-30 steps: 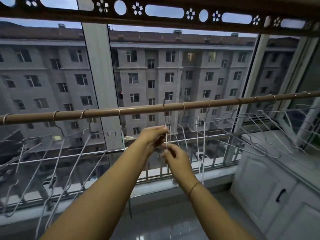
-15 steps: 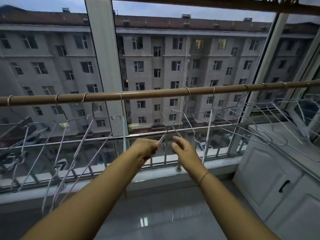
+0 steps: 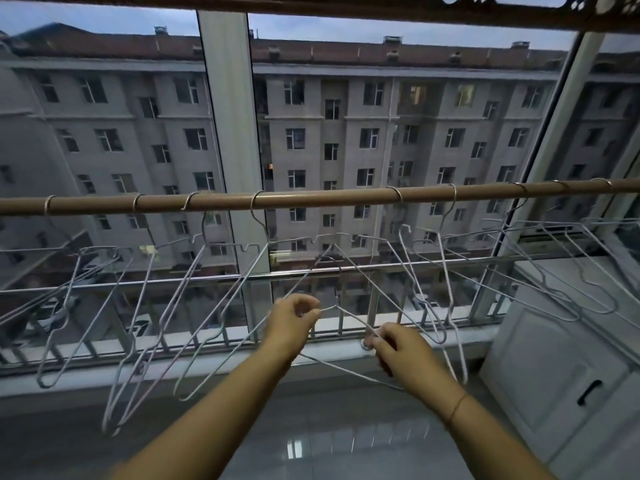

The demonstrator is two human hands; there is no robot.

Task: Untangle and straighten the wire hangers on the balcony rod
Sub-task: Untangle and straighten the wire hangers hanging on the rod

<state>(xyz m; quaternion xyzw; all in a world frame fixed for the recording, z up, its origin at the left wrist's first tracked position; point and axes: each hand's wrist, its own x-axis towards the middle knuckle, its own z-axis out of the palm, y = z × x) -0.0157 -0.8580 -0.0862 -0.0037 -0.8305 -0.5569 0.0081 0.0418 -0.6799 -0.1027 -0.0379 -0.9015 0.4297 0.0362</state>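
Left hand (image 3: 292,322) pinched wire hanger (image 3: 353,319) at one end, right hand (image 3: 398,351) gripped other, low beneath middle of rod (image 3: 311,199). Seemed best eased apart gently, clear of neighbouring hangers (image 3: 446,282).

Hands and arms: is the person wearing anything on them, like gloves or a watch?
No gloves, no watch. The left hand and right hand are bare, and no sleeves show on either arm. The only thing worn is a thin string bracelet round the right wrist.
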